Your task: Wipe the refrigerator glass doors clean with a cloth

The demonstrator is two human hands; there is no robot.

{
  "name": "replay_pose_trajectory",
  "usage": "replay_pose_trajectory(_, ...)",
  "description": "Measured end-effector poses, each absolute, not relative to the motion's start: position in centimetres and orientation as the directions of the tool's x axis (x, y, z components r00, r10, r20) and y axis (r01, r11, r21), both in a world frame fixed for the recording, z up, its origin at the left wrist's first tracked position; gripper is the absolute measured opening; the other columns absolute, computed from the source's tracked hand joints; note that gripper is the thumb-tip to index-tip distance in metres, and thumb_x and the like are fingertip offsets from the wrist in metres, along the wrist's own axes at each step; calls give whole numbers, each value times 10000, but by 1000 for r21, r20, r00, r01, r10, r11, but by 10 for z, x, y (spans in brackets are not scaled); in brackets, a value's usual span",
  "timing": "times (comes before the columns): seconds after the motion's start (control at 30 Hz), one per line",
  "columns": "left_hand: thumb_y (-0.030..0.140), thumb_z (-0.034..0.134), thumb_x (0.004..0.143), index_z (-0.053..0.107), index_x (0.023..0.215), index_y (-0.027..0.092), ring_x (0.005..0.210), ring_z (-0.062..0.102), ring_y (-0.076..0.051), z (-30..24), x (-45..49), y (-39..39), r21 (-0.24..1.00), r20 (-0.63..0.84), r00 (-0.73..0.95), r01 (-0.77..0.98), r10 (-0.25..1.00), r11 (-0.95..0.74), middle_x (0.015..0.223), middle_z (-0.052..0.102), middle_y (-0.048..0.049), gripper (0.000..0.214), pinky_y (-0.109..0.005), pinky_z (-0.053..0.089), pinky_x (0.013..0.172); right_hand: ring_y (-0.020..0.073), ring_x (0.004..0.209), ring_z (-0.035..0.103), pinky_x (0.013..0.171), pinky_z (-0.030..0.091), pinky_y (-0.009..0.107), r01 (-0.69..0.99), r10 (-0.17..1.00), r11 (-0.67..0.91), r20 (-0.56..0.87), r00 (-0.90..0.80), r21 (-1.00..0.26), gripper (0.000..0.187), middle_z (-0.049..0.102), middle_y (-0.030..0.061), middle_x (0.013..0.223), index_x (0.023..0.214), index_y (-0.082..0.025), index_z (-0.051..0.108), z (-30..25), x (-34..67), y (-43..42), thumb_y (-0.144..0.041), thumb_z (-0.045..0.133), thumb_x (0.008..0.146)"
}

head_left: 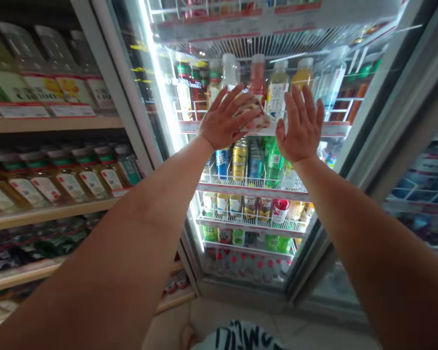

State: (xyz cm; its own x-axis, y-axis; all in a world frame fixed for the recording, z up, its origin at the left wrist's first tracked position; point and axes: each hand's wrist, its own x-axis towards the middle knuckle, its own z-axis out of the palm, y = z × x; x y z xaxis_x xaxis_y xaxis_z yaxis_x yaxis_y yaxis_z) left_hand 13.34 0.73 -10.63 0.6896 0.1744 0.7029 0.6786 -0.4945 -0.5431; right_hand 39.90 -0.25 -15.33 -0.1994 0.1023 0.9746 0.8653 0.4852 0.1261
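Note:
My left hand [224,119] reaches toward a shelf edge in a lit drinks fridge, with a crumpled pale, patterned cloth [253,115] under its fingers and thumb. Part of the cloth is hidden by that hand. My right hand [301,124] is held up to the right, fingers apart and nothing in it. Behind the hands, on the same shelf, stand a red drink bottle [257,78], a pale tea bottle [277,92] and an orange drink bottle [302,73]. Whether the right hand touches anything cannot be made out.
Lower fridge shelves hold a gold can [240,158], a green bottle [274,163] and several other drinks. The metal door frame [126,82] borders the left side. Beyond it, a shelf rack [54,125] carries rows of bottles. Tiled floor [215,311] lies below.

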Motion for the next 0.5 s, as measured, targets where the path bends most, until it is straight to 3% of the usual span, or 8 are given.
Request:
replay_pose_trajectory(0.1, 534, 491, 1066, 490, 1550, 366, 1622, 110, -305, -110, 136, 6, -525, 710, 679, 688, 187, -500, 1697, 346, -2, 512, -602, 60, 1322, 309, 1591, 308, 1300, 248, 603, 838, 67, 500, 956, -287, 217, 623, 402, 105, 1677, 1612, -159, 409, -153, 403, -6, -440, 340, 1059)
replay_pose_trajectory(0.27, 619, 510, 1031, 461, 1574, 340, 1623, 109, -304, -110, 137, 7, -504, 707, 669, 705, 230, -500, 1708, 321, 9, 613, -599, 80, 1328, 302, 1588, 317, 1308, 268, 596, 686, 99, 635, 842, -530, 357, 647, 367, 54, 1701, 1663, -245, 302, -141, 380, -15, -479, 369, 1063)
replay_pose_trajectory(0.5, 623, 436, 1025, 418, 1599, 175, 1625, 126, -218, -114, 136, 13, -477, 773, 609, 742, 177, -471, 1728, 255, -54, 728, -483, 90, 1361, 274, 1617, 239, 1346, 269, 560, 612, 87, 737, 857, -508, 288, 623, 354, 23, 1700, 1674, -289, 279, -140, 332, -8, -243, 299, 1053)
